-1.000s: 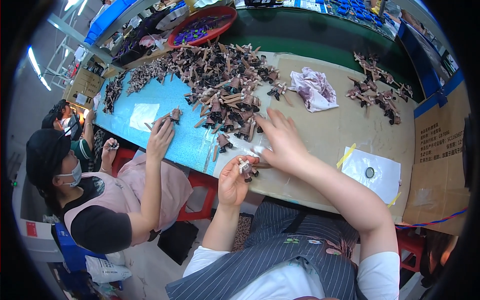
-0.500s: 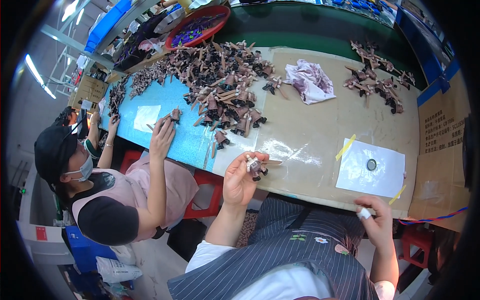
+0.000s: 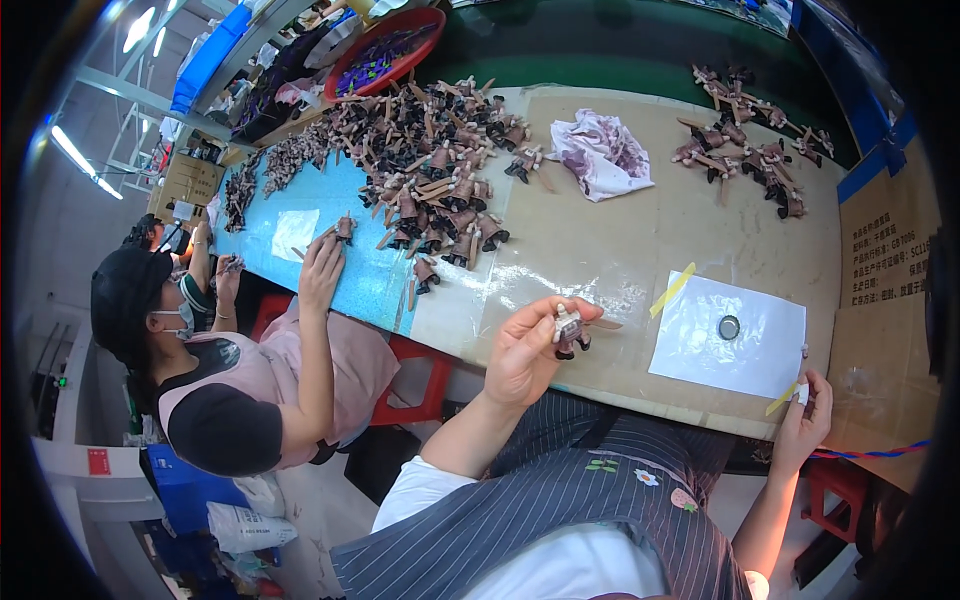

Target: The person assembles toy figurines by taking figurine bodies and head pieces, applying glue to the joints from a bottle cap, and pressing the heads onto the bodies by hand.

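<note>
A small brown figure part (image 3: 570,332) is pinched in the grip of the left hand (image 3: 528,352), thumb and fingertips closed around it, and it is held up just above the near edge of the bench (image 3: 600,250). A thin stick juts from the part toward the right. The right hand (image 3: 808,420) is kept low at the bench's near right corner, its fingers curled shut on a small white piece (image 3: 803,392); what that piece is cannot be told.

Just beside the right hand a white sheet (image 3: 730,338) is laid flat on the bench, fastened at its corners with strips of yellow tape (image 3: 673,290), and a small dark ring (image 3: 729,327) is seen near its middle. Farther out, a big heap of brown parts (image 3: 430,170) is spread over the bench's left half, partly on a blue mat (image 3: 340,265). A crumpled white cloth (image 3: 600,150) is found near the heap, and a smaller pile of parts (image 3: 745,150) lies at the far right. A red basin (image 3: 385,50) is set beyond the heap.

At the left a seated person (image 3: 230,370) in a pink apron is seen, one hand laid on the blue mat.
</note>
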Available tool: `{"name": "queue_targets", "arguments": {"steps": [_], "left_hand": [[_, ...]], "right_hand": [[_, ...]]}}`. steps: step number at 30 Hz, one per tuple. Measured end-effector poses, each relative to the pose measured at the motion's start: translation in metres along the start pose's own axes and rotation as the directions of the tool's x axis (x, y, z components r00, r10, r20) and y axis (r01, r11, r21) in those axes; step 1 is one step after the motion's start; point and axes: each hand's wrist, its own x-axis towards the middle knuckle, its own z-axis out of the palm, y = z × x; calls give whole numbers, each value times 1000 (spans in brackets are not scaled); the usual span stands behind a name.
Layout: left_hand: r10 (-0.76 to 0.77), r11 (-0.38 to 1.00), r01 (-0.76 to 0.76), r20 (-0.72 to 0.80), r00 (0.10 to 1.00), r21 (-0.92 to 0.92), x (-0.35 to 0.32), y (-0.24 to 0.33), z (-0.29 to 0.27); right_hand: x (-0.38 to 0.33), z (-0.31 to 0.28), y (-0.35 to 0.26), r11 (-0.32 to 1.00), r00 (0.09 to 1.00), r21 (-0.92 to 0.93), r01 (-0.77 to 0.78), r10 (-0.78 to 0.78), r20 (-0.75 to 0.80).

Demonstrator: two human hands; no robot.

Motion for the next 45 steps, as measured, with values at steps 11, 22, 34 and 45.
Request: {"name": "queue_targets", "arguments": {"steps": [11,22,34,45], "left_hand": [[-7,999,10,56,998,-37,15,-9,-1],[-101,918,169,200,975,-358,15,-22,-11],[-105,950,140,136,985,-279,10,-18,-14],[-34,995,35,-11,999,91,4,-8,-15]], "right_hand": [[1,10,15,998,999,50,33,-31,-42],[1,9,9,999,999,-24,39,-39,10],[1,11,11,999,999,-16,43,-43,8],[8,19,-6,990,987,-56,130,-134,-87]]}}
